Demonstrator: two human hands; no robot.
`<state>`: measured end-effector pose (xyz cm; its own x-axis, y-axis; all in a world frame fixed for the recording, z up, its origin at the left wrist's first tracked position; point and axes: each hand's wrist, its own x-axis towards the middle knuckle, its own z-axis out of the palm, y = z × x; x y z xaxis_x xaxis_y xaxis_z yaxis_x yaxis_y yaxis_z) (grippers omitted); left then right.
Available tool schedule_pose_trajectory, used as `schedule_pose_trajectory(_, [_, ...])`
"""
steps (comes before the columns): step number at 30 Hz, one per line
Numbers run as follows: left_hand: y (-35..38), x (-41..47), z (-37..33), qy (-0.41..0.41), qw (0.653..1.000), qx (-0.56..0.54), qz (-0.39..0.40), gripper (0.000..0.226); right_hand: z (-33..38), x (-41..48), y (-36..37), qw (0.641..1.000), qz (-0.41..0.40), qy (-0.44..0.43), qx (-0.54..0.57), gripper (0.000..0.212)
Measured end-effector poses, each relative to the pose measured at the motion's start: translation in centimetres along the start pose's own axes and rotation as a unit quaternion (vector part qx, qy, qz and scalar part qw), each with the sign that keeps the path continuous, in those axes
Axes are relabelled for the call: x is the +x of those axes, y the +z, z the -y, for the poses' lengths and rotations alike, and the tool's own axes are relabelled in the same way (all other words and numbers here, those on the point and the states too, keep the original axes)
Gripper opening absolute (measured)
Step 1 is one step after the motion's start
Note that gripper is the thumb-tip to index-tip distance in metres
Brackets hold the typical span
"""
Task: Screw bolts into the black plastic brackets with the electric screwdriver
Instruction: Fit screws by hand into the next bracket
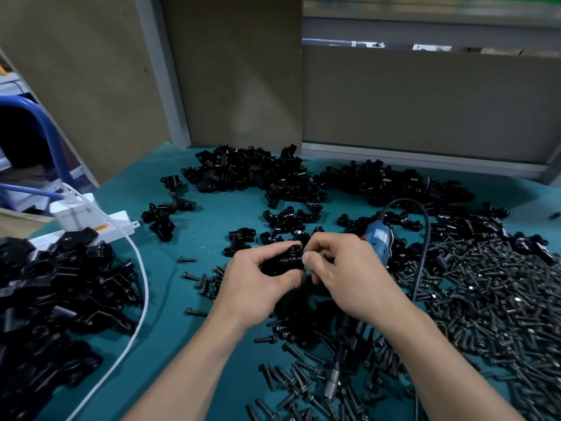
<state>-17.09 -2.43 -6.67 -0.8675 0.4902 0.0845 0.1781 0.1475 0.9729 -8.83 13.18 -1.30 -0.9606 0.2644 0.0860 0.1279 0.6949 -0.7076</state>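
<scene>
My left hand [258, 278] grips a black plastic bracket [283, 258] above the teal table, its round hole facing up. My right hand [343, 268] is curled against the bracket's right end, fingertips pinched together there; what they pinch is hidden. The electric screwdriver [378, 238], blue-bodied with a dark cable, lies on the table under my right wrist, its metal tip [332, 385] pointing toward me. Several loose black bolts [485, 299] are heaped to the right and in front.
Piles of black brackets lie at the back [249, 171], back right [394, 183] and near left [51, 299]. A white power strip [103, 226] with a white cable [142, 284] sits at left. Cardboard panels [236, 71] wall the table's back.
</scene>
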Motion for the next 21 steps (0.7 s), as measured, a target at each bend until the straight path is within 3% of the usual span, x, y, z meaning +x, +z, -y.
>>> schedule_pose_trajectory(5, [-0.3,0.4,-0.1,-0.002,1.000,-0.006,0.007,0.039,-0.2,0.1,-0.3,1.000,0.004,-0.008,0.004,0.026])
schedule_pose_trajectory(11, [-0.4,0.4,-0.3,0.017,1.000,-0.008,-0.014,0.048,-0.1,0.0,0.1,1.000,0.013,-0.021,0.012,0.030])
schedule_pose_trajectory(21, [0.1,0.2,-0.5,0.053,0.998,0.026,-0.023,0.037,-0.1,0.2,0.4,0.999,0.023,0.037,-0.009,0.050])
